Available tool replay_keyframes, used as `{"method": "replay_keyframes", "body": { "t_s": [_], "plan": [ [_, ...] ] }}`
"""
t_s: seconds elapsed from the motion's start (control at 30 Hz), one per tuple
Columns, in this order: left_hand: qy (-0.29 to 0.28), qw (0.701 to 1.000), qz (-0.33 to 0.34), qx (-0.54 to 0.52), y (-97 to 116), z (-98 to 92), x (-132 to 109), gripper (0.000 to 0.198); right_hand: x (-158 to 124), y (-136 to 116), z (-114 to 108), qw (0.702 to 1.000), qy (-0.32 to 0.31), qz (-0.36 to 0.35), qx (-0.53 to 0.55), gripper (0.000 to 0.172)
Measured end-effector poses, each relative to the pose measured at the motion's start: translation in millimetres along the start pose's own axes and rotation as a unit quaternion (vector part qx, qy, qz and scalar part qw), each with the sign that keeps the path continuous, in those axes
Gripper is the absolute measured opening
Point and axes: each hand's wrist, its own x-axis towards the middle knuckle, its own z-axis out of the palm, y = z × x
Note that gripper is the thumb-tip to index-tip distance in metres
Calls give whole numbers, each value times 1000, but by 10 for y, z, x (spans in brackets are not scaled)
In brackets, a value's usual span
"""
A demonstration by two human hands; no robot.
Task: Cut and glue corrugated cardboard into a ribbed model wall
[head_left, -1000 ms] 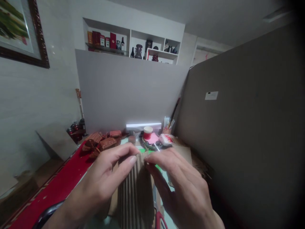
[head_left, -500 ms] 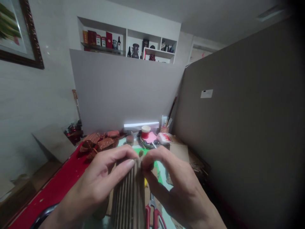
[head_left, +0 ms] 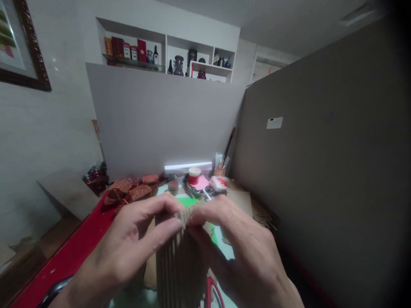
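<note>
A piece of corrugated cardboard (head_left: 176, 269), its ridges running lengthwise, stands up between my hands. My left hand (head_left: 138, 239) pinches its top edge between thumb and fingers. Close beside it, my right hand (head_left: 234, 244) grips the same edge with thumb and curled forefinger. The cardboard's top bends where the two pinches meet. Below my right hand lies a pair of scissors with red handles (head_left: 210, 293), the blades hidden behind the cardboard. Under the hands, part of a green sheet (head_left: 188, 201) shows.
Reddish-brown wrapped bundles (head_left: 138, 192) lie on the red cloth (head_left: 73, 244) at left. A red-and-white paper cup (head_left: 194, 175) stands at the back near a brush holder (head_left: 220, 171). Cardboard sheets (head_left: 239, 203) lie at right. Tall grey panels (head_left: 167, 119) enclose the back and right.
The cardboard's top edge now bends toward my right hand, and the sheet looks wider. It covers more of the scissors. The view has shifted slightly.
</note>
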Motion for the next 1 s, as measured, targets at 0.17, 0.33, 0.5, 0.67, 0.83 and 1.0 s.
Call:
{"method": "replay_keyframes", "body": {
  "t_s": [0.17, 0.33, 0.5, 0.67, 0.83, 1.0],
  "plan": [
    [-11, 999, -5, -30, 7, 10, -18, 19, -10, -34, 24, 1000, 5, 5, -18, 12],
    [-7, 997, -23, -68, -9, 18, -9, 17, 8, -46, 46, 999, 11, 17, -36, 16],
    [-6, 995, -17, -98, -55, 19, -3, 16, -15, 3, 0, 999, 7, -16, -34, 12],
    [-26, 994, -12, -102, -87, 8, 5, 16, -46, 0, -45, 999, -18, -30, -32, 11],
    [-23, 996, -14, -86, -100, -21, -19, 13, -29, -18, -8, 998, -17, -52, -35, 14],
    [-32, 995, -19, -90, -125, -72, -64, 12, -21, -12, 70, 998, 35, -52, -31, 15]
  ]
}}
